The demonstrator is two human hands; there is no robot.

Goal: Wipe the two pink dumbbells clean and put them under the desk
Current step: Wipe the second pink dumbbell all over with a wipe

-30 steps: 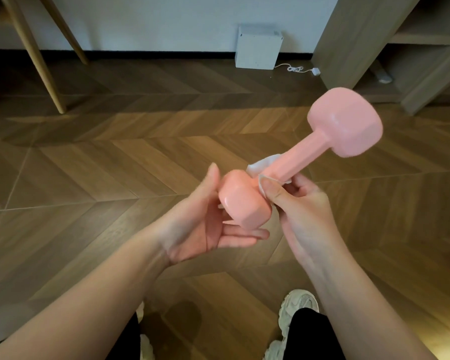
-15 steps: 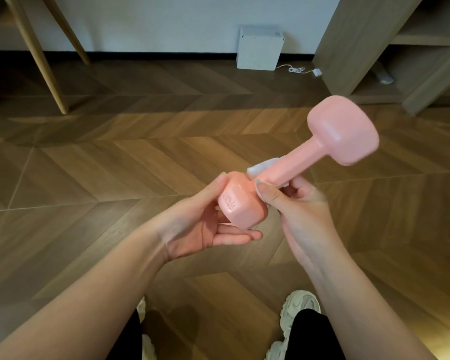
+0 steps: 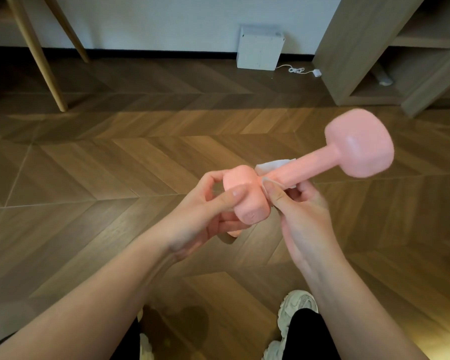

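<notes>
Above the floor (image 3: 109,167), between both hands, a pink dumbbell (image 3: 312,167) slants up to the right, its far head blurred. The left hand (image 3: 205,211) curls round the near head, thumb on top. The right hand (image 3: 304,219) pinches a white wipe (image 3: 270,165) against the handle just beside that head.

The far head of your dumbbell (image 3: 309,167) is smeared by blur at the right of the frame. The white wipe (image 3: 270,164) is mostly hidden behind the handle and your right hand (image 3: 304,216). Your left hand (image 3: 203,211) loses its fingers behind the near head. The bottom edge cuts off your right shoe (image 3: 294,310).
</notes>
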